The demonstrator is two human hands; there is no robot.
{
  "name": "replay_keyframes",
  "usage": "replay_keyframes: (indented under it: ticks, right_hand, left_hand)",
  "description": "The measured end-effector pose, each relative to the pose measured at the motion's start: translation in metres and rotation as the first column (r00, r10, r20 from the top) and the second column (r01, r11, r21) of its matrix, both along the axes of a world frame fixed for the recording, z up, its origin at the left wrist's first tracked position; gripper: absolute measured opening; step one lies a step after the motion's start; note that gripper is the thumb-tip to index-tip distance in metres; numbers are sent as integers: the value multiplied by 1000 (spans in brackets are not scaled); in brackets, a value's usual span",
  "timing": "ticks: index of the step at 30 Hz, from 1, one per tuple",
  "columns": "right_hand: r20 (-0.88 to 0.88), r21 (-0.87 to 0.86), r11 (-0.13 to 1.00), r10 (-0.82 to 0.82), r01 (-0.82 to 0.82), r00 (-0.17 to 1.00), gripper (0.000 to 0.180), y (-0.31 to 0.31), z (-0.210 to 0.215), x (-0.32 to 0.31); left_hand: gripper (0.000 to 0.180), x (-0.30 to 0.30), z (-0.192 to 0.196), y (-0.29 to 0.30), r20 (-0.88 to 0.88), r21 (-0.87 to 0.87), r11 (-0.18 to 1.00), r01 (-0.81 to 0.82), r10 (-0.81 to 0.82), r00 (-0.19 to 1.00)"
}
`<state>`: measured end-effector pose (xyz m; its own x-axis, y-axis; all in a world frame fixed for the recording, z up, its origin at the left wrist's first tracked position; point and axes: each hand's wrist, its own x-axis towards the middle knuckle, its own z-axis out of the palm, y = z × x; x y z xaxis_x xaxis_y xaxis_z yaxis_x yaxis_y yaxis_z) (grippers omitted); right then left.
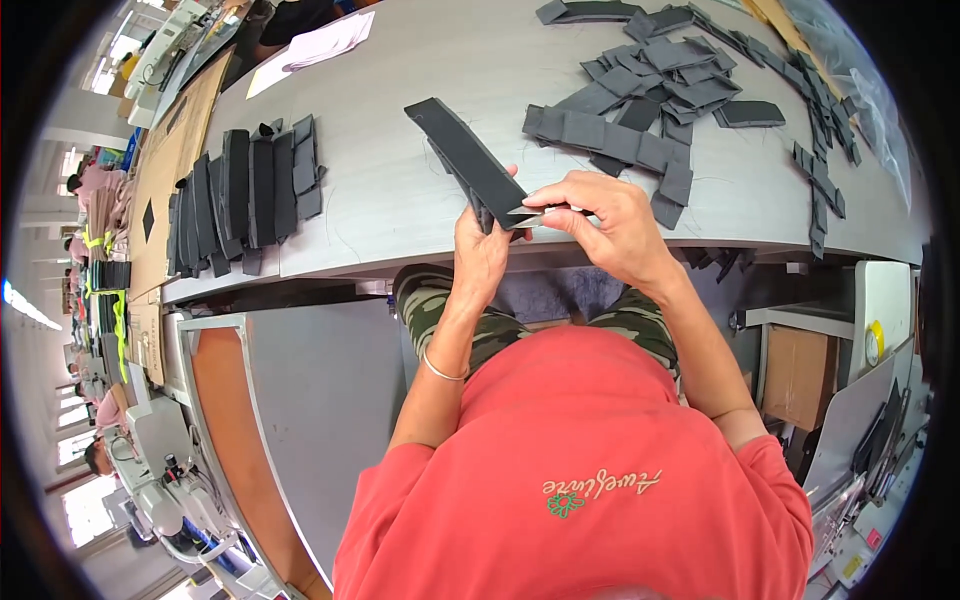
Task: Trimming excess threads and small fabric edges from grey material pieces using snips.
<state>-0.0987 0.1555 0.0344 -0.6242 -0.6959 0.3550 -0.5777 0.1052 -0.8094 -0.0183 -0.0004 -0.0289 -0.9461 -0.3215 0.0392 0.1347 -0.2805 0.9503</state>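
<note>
My left hand (481,258) is closed around the near end of a dark grey fabric strip (462,150), which slants up and to the left above the table's front edge. Beneath it another layer of the same dark cloth shows. In my right hand (618,228) is a small pair of metal thread snips (527,217), pinched between thumb and fingers. Their pointed blades touch or lie right beside the strip's near corner; a cut thread is too fine to make out. To the left lies a row of similar dark strips (262,190), side by side.
A loose heap of folded dark fabric pieces (665,85) covers the table's right side, with chained pieces (820,110) further right. Paper sheets (322,45) lie at the far left. Cardboard (170,190) borders the left edge. A cardboard box (798,378) stands below right. Other people sit far left.
</note>
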Motion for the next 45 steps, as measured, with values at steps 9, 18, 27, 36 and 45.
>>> replay_keyframes:
  ticks: [9,18,27,36,45]
  right_hand:
    - [-283,-57,996,-78,64,956,17,-5,-11,-1]
    - [-177,-53,995,-93,85,980,11,-4,-7,9]
    - [-119,-181,973,-168,145,979,28,-13,-15,8]
    - [546,-305,936,21,175,838,12,-4,4,-14]
    - [784,-384,898,195,214,589,25,-4,-3,-23]
  left_hand:
    - [45,-1,0,4,36,-57,998,26,-24,999]
    - [42,-2,2,9,124,-89,991,-102,112,986]
    - [35,5,5,11,46,-192,980,-52,62,997]
    - [22,25,64,3,229,-358,904,235,-159,960]
    - [33,20,62,-8,-90,-688,719,102,-224,970]
